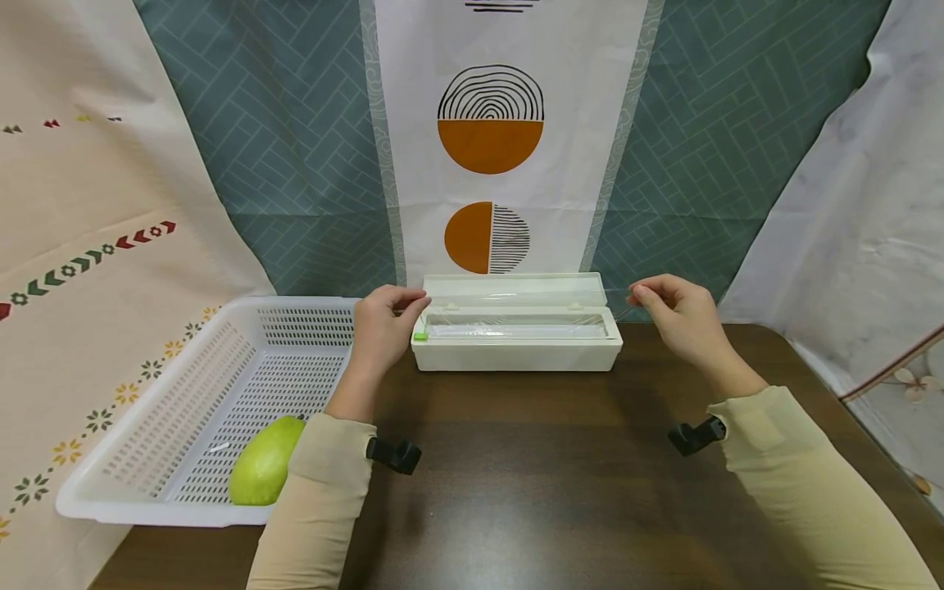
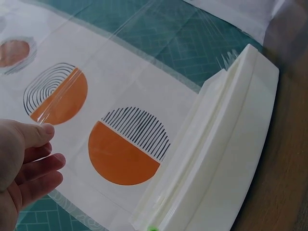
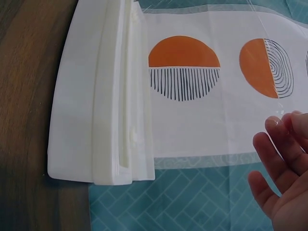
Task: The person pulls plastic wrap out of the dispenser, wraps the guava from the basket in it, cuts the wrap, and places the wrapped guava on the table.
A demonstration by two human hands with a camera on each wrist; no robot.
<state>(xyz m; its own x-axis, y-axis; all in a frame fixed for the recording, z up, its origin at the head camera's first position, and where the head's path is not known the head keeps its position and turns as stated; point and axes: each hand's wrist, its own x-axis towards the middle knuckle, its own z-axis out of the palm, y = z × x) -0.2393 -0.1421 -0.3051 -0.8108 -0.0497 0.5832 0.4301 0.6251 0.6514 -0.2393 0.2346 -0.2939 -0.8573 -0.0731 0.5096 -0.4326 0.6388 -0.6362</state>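
Note:
A white cling film dispenser (image 1: 516, 356) sits at the back of the table with its lid (image 1: 514, 284) raised, a roll of clear film inside and a small green piece (image 1: 420, 337) at its left front corner. My left hand (image 1: 383, 324) is by the dispenser's left end, pinching a gathered edge of clear cling film (image 2: 60, 98) between thumb and index finger. Off the right end, my right hand (image 1: 682, 315) pinches the other side of the film at its fingertips. The transparent sheet stretches between both hands above the box, faint in the head view.
To the left stands a white slotted plastic basket (image 1: 165, 515) holding a yellow-green fruit (image 1: 265, 463), partly behind my left sleeve. A patterned cloth (image 1: 310, 147) hangs directly behind the dispenser. The dark wooden table (image 1: 531, 483) extends in front of the dispenser.

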